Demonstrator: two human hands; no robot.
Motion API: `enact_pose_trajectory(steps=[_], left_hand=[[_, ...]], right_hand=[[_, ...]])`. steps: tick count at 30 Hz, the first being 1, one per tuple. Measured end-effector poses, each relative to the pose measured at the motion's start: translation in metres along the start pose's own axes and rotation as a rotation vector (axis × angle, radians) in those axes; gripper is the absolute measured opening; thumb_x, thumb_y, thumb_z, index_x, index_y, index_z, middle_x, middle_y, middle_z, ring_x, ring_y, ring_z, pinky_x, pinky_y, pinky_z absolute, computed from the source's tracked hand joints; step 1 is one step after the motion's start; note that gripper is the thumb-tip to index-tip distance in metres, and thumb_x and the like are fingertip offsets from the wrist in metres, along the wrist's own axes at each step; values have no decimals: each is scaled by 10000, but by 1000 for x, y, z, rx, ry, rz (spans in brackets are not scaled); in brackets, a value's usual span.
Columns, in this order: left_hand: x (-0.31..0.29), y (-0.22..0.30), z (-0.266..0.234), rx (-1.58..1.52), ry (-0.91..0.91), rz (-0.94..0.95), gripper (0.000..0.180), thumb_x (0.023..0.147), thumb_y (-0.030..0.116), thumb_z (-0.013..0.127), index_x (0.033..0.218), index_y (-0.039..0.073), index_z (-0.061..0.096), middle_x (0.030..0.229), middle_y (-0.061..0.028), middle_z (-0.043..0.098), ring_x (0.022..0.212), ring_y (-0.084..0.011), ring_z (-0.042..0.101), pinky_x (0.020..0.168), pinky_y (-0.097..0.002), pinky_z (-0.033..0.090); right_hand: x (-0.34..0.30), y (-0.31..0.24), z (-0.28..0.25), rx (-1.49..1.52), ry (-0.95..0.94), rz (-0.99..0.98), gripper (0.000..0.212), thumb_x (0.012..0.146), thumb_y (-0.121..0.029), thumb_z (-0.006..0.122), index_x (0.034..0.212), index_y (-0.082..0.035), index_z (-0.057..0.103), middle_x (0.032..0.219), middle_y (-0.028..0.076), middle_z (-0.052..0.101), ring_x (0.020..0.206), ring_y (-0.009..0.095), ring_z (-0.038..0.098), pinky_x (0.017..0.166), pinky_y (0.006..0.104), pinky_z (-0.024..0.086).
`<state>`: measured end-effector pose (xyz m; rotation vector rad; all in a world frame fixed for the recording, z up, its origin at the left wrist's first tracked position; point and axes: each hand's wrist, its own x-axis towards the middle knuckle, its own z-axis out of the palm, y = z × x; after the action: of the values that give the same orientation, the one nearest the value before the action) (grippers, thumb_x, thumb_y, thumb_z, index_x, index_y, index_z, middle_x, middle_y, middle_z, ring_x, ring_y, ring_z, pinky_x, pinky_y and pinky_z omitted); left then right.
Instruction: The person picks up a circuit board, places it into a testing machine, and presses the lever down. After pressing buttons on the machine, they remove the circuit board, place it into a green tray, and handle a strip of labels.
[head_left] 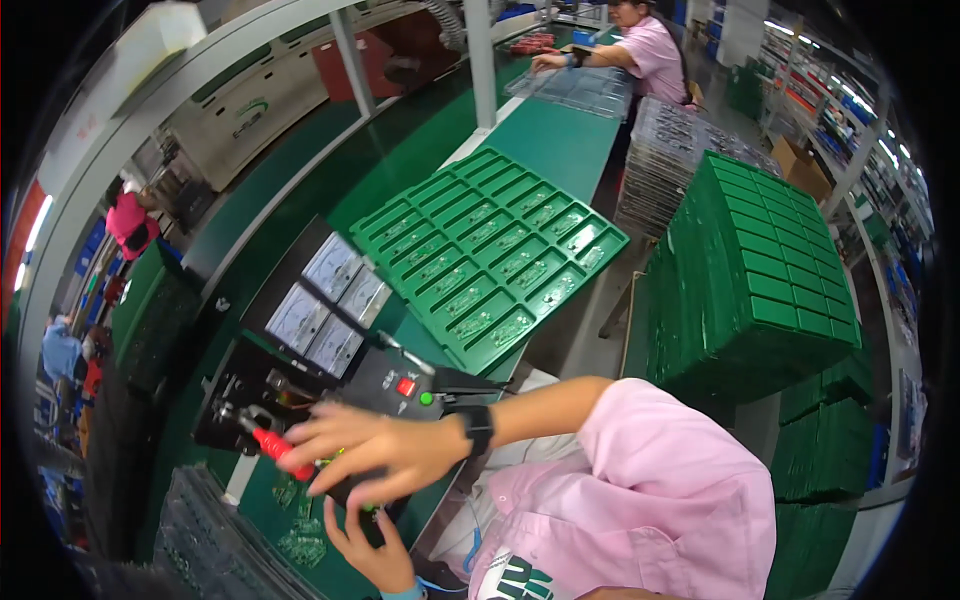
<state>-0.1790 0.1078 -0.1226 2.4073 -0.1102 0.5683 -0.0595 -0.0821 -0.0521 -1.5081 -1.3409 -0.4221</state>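
My right hand (375, 448), with a black watch at its wrist, reaches over a black test fixture. Its fingers are spread, and the fingertips lie at the red handle (282, 455) of a toggle clamp; whether they press on it I cannot tell. Below it, my left hand (375, 553), wearing a blue wrist strap, has thumb and fingers apart at the fixture's near edge. Part of the fixture is hidden under my right hand. Beside it, a black control box has a red switch (406, 387) and a green button (426, 399). Small green circuit boards (302, 545) lie on the bench by my left hand.
A green compartment tray (447, 262) holding several circuit boards lies beyond the control box. Panel meters (331, 263) stand left of it. Stacked green trays (700, 290) and clear trays (650, 170) rise at right. Another person in pink (655, 55) works at the far end.
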Motion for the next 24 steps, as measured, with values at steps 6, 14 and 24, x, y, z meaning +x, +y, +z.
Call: enact_pose_trajectory(steps=[6,14,24], left_hand=[[27,-11,-9,-10,10,-13,390,810,90,699,1182,20,607,1380,-181,466,1259,-386,455,1047,-459,366],[32,-15,-6,49,-3,17,460,792,139,741,1224,63,600,1376,-161,446,1248,-369,439,1037,-447,370],[56,-16,-24,79,-140,87,686,701,227,829,1314,102,547,1193,-119,500,989,-276,511,857,-404,443]], right_hand=[[-88,7,-29,-393,14,267,372,815,-53,642,1185,-50,598,1357,137,536,1283,381,453,1039,511,373],[-98,-13,-11,-656,-43,124,481,748,-95,670,1225,-101,611,1354,55,546,1228,286,509,1021,460,383],[-117,-3,10,-696,-147,270,501,745,-120,660,1243,-145,615,1322,-7,574,1183,181,544,1028,420,361]])
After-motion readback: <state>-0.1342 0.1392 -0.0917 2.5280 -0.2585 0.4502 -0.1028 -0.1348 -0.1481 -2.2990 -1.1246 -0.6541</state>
